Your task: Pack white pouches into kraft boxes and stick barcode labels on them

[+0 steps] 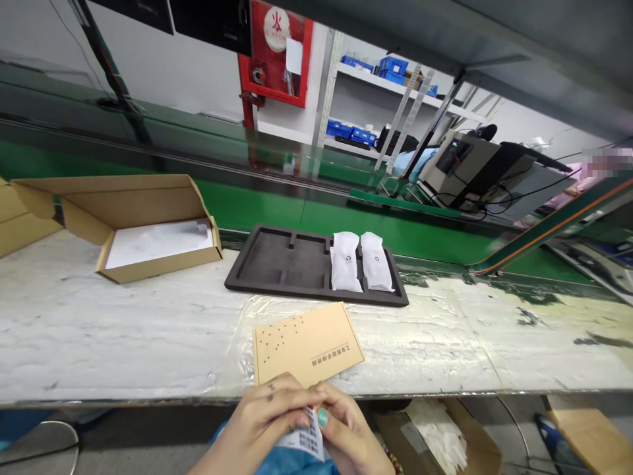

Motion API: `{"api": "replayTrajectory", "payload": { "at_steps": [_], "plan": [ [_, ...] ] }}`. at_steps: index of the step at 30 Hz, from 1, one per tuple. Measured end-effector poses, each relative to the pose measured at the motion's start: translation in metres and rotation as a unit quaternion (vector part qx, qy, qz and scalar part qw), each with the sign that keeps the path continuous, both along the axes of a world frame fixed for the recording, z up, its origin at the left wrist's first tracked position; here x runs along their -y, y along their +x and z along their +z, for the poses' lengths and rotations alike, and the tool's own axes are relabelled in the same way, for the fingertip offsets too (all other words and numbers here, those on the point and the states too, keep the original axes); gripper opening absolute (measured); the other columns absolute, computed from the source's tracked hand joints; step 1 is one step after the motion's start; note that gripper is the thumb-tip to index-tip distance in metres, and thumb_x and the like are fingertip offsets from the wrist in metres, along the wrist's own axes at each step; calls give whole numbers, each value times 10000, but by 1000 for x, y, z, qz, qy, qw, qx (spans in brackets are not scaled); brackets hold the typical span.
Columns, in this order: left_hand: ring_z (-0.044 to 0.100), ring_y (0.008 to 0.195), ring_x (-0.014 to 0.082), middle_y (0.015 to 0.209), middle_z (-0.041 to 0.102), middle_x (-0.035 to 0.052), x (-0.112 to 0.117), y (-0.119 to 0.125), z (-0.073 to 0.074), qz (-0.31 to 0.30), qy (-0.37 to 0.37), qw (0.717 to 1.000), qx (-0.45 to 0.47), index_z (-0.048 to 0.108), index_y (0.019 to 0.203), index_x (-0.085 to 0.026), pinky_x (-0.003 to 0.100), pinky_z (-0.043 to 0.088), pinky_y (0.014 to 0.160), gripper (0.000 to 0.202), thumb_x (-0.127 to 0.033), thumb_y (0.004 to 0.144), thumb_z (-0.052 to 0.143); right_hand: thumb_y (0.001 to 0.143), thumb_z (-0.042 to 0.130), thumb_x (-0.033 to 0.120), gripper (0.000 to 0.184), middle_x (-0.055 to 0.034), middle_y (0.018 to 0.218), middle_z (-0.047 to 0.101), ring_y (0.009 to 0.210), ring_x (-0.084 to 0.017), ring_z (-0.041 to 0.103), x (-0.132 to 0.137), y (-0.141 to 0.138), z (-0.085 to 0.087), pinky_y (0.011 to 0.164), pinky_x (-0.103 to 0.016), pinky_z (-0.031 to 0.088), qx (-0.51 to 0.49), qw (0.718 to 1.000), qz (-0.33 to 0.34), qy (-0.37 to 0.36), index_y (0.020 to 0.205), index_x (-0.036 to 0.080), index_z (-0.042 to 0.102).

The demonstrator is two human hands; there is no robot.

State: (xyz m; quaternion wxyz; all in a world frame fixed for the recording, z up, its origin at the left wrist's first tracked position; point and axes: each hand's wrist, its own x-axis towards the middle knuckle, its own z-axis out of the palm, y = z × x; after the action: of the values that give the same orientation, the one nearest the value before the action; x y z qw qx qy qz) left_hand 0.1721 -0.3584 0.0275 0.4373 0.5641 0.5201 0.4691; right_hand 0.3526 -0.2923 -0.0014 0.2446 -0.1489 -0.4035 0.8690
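Both hands meet just below the table's front edge, over a white sheet of barcode labels [305, 441]. My left hand [270, 412] is closed, its thumb and fingers pinching the sheet's upper part. Against the sheet's right side presses the green-nailed thumb of my right hand [349, 432], with its fingers curled toward the left ones. Beyond them a flat brown cardboard box [309, 340] lies closed on the table, printed with dots and characters. Behind it is a black foam tray [284, 287] bearing two white wrapped packets [345, 264] in its right-hand slots.
An open cardboard box [158, 267] with white contents stands at the left of the worktable [148, 336]. A carton [477, 439] of white scraps sits below the right front edge. Green panels run along the back, and a shelf [519, 39] overhangs the right.
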Motion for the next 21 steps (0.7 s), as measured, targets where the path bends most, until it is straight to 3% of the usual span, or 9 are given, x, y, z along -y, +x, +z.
{"api": "replayTrajectory", "payload": {
  "at_steps": [5,8,10,12,15,18,21],
  "plan": [
    [675,792,156,882,706,33,1,2,-1,-4,73,997,-14,766,1157,-361,228,522,732,251,-249,1001,604,956,656,587,399,4,846,393,766,-166,342,-4,7,20,713,-285,297,80,993,21,87,933,221,500],
    [685,810,157,880,711,18,2,0,-1,18,75,997,-6,785,1030,-330,227,524,750,200,-225,990,620,1020,555,561,337,7,838,411,756,-169,384,-5,12,24,702,-286,335,155,973,-16,171,961,232,514],
    [682,813,155,876,708,13,4,-3,-2,35,66,997,-20,766,985,-303,222,518,747,181,-215,994,609,1069,462,504,292,-5,861,454,777,-180,449,-4,15,23,711,-296,368,203,938,-93,265,979,237,540],
    [672,813,147,867,694,9,6,-5,-3,37,53,997,-50,735,971,-282,212,505,740,174,-213,1008,580,1076,432,514,311,-35,936,524,850,-207,521,-5,16,22,751,-325,412,204,885,-182,378,1059,243,584],
    [655,810,145,859,676,9,8,-5,-6,16,30,996,-86,699,946,-260,213,489,749,159,-238,1022,560,1057,540,431,228,-67,1015,611,927,-238,583,-6,14,24,802,-365,467,146,807,-243,519,1147,246,637],
    [609,721,142,774,632,-4,8,-1,-10,28,25,994,-105,675,848,-243,221,459,679,162,-302,991,628,1044,581,262,102,-61,950,646,894,-234,596,-4,9,24,780,-367,488,127,783,-262,550,1039,239,681],
    [548,655,136,707,562,-16,11,1,-11,31,12,994,-105,682,730,-240,230,415,609,241,-374,926,723,1042,588,289,139,-58,899,632,858,-240,582,0,8,20,749,-371,474,134,800,-271,519,981,243,704]
  ]
}}
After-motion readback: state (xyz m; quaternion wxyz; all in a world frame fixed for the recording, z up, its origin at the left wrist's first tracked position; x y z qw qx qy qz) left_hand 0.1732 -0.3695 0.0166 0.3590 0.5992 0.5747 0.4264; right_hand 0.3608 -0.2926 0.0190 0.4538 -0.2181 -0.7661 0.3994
